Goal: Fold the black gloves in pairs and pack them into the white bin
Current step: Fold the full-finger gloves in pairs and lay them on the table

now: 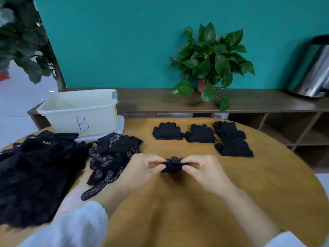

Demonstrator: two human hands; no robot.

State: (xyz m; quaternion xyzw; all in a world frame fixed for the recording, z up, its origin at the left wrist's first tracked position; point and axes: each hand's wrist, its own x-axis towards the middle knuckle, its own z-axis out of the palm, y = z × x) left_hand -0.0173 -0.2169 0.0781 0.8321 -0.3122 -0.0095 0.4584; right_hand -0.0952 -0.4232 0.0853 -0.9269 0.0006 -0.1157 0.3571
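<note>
1. We see a small black glove bundle point(173, 165) held just above the middle of the round wooden table point(267, 184), stretched between both hands.
2. Our left hand point(142, 168) pinches the bundle's left edge between thumb and curled fingers; our right hand point(201, 168) pinches its right edge in the same way. White sleeves show at both wrists.
3. Beyond the hands, folded pairs lie on the table: one folded pair point(167, 131) at the left, a second folded pair point(200, 134) just beside it, and to the right a third folded pair point(228, 130) with a fourth folded pair point(234, 147) touching its near edge.
4. Left of our hands lies a loose heap of dotted gloves point(110, 154), and further left a larger pile of black gloves point(35, 172), reaching the table's edge.
5. The white bin point(80, 113), marked with a blue letter B, stands at the table's far left, behind the piles, on a flat white lid or tray. We see no gloves in the part of its inside that shows.
6. Behind the table runs a low wooden shelf point(258, 102) against a teal wall, bearing a potted plant point(211, 63) and a metal kettle point(313, 72).
</note>
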